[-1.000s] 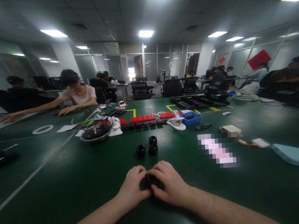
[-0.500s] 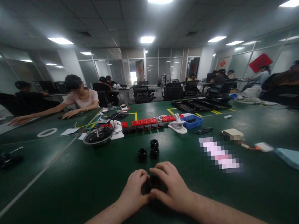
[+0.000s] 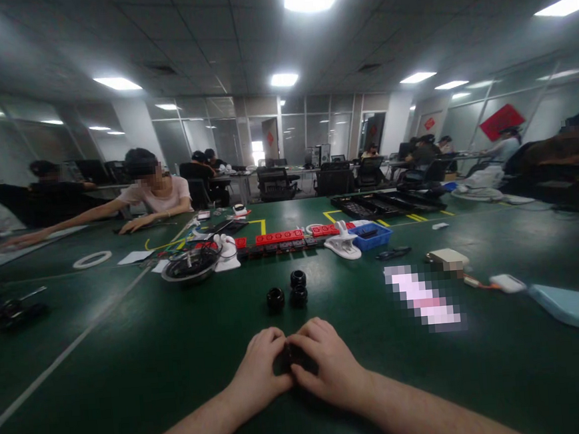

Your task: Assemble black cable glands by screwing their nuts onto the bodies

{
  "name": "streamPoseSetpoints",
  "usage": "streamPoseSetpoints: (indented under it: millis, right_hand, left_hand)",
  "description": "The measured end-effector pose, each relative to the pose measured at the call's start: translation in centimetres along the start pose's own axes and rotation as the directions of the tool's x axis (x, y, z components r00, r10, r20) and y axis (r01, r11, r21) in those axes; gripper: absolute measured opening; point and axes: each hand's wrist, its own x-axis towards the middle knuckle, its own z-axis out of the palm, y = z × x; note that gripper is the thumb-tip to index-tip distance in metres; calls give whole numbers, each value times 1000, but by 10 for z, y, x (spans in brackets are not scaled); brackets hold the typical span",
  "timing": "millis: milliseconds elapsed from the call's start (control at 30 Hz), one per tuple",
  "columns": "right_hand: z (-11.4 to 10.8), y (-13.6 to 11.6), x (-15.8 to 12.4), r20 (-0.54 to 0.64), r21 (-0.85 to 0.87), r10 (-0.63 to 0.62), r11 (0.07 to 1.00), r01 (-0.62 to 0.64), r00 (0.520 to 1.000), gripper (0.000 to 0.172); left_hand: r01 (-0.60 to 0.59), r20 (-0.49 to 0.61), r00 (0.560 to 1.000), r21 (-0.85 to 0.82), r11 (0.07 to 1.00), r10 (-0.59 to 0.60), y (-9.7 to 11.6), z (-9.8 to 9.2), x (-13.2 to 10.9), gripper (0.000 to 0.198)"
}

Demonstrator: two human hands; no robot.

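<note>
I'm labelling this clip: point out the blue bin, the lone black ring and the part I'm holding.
blue bin [image 3: 372,242], head view, front wall.
lone black ring [image 3: 275,294], head view, top rim.
held black part [image 3: 285,360], head view, visible dark sliver.

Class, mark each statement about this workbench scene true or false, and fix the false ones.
1. The left hand and right hand both grip a small black part. True.
2. Black ring parts sit on the table beyond the hands. True.
3. The blue bin lies left of the red blocks. False: it lies right of them.
4. The table is white. False: it is dark green.
</note>
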Motion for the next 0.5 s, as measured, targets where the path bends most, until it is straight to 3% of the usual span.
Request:
streamPoseSetpoints:
  millis: [500]
  right_hand:
    - [-5, 4, -2, -26, 83, -122, 989, 123, 992, 40]
  left_hand:
    - [0, 9, 1000, -20, 1000, 0, 3, -2, 2, 24]
